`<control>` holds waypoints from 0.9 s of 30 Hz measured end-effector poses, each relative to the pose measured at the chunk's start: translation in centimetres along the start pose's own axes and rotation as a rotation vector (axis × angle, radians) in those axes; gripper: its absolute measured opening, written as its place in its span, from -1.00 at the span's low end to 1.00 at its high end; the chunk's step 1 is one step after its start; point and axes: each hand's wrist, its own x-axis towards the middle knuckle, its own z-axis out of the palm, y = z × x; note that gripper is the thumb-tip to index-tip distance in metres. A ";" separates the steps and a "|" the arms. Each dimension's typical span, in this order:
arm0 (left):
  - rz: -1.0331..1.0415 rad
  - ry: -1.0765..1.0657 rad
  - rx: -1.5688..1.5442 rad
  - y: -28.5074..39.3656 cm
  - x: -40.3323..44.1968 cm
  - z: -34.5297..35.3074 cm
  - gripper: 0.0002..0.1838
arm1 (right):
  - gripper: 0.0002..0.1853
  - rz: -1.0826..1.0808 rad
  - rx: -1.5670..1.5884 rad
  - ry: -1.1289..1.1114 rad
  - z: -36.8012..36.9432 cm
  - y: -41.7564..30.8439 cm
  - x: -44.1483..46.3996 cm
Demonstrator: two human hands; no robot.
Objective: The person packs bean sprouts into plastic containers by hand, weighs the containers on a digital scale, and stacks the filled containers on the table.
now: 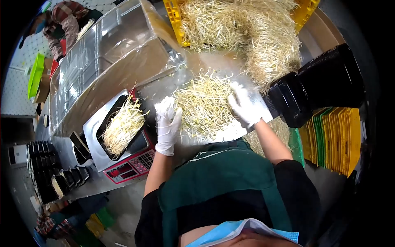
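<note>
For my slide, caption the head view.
Left hand and right hand, both gloved, flank sprouts beside a heaped tray on a scale.

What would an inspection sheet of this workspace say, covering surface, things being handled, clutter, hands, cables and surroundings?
Surface: metal table, loose sprouts scattered on it.
Job's things: sprout pile between the hands; black tray of sprouts on a red-edged scale, display too small to read.
Clutter: plastic-lined box behind the scale; small black trays at far left; black container stack at right.
Grippers: none; gloved left hand and right hand, both open, flank the pile.
Cables: nothing seen.
Surroundings: yellow crate with sprouts ahead; yellow and green stack at right; another person at upper left.
</note>
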 end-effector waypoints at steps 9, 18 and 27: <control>0.125 -0.588 0.085 8.4 -0.1 6.0 -0.62 | -0.27 -0.239 0.761 -0.345 -3.2 -15.5 1.7; 0.376 -0.049 0.315 4.9 3.5 4.6 -0.84 | -0.40 -0.099 -0.113 -0.263 -2.9 -12.5 12.6; -0.023 -0.530 0.202 -1.9 6.2 3.2 -0.01 | 0.03 -0.140 0.020 -0.692 0.7 -6.7 9.8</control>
